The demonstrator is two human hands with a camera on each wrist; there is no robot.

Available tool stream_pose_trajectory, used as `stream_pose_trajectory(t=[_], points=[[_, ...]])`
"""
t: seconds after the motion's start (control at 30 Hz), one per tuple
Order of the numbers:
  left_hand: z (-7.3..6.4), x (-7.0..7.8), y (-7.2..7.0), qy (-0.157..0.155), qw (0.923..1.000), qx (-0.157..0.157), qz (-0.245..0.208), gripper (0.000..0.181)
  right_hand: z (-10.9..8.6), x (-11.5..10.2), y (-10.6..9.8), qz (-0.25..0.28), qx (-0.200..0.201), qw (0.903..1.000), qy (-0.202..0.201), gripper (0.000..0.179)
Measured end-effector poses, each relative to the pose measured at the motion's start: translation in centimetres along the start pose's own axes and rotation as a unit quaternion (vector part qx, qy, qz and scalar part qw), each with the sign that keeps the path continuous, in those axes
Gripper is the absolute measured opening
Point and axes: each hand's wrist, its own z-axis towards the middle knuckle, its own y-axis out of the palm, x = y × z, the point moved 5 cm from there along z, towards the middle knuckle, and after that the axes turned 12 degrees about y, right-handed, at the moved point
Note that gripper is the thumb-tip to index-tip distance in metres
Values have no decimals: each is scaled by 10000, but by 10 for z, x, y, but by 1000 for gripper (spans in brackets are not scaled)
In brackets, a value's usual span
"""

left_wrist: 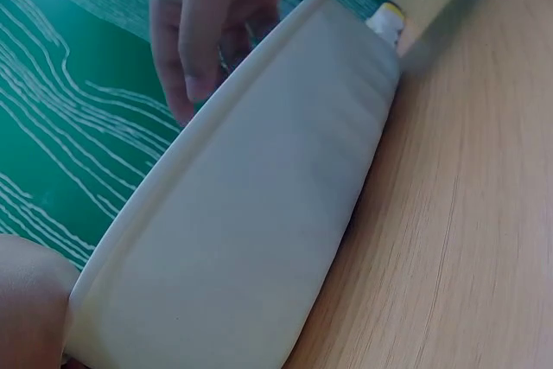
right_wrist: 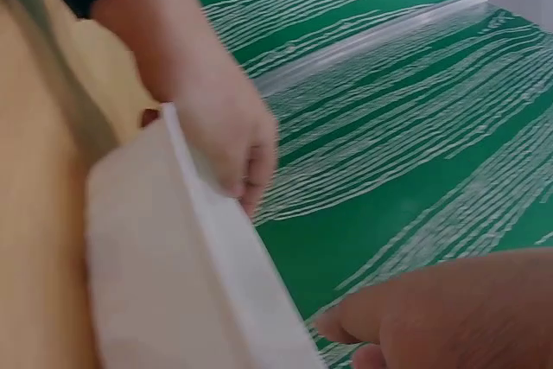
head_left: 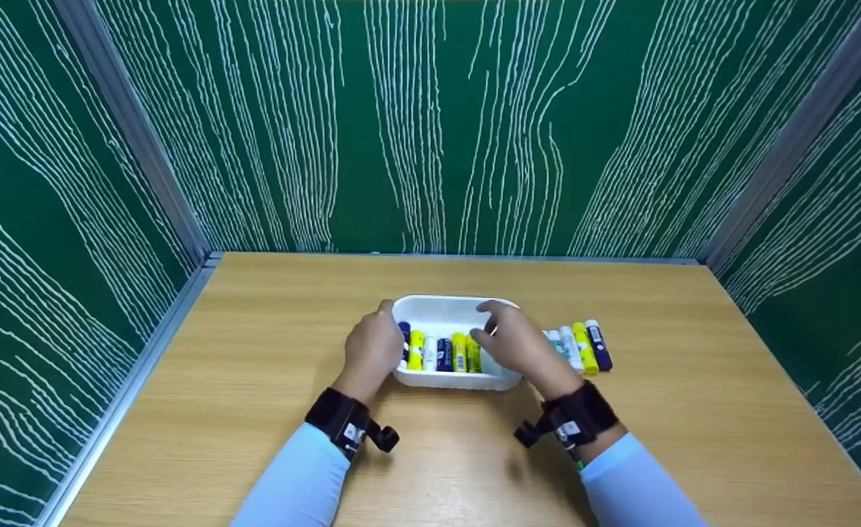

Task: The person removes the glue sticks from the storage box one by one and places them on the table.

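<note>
A white plastic tray point(head_left: 438, 307) stands on the table with a row of several glue sticks inside, yellow, white and dark blue, such as the yellow glue stick point(head_left: 459, 353). My left hand point(head_left: 375, 344) grips the tray's left end, with its fingers over the rim in the right wrist view. Over the tray's right part is my right hand point(head_left: 515, 340), thumb and forefinger apart beside the rightmost yellow glue stick point(head_left: 473, 355). From the left wrist view, the right hand point(left_wrist: 225, 15) shows bent fingers pointing down past the tray's rim point(left_wrist: 207, 114).
Right of the tray lies another row of glue sticks, partly hidden by my right hand, ending in a dark blue glue stick point(head_left: 599, 345). The wooden table point(head_left: 284, 307) is enclosed by green panels point(head_left: 401, 146) with white wavy lines.
</note>
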Motion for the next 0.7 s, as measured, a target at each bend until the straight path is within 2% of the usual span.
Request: stream_pose_trajectory(t=[0.17,0.47,0.7], points=[[1,-1,1,10,10000,-37,46,50,4,0,17,-306,145,9993,-142,54],[1,0,1,-78,9999,-82,-12,50,8,6,33,-570,-163,9977,342,62],[0,0,0,-148,9998,-103,-43,50,9,10,41,-897,-412,9930,643,60]])
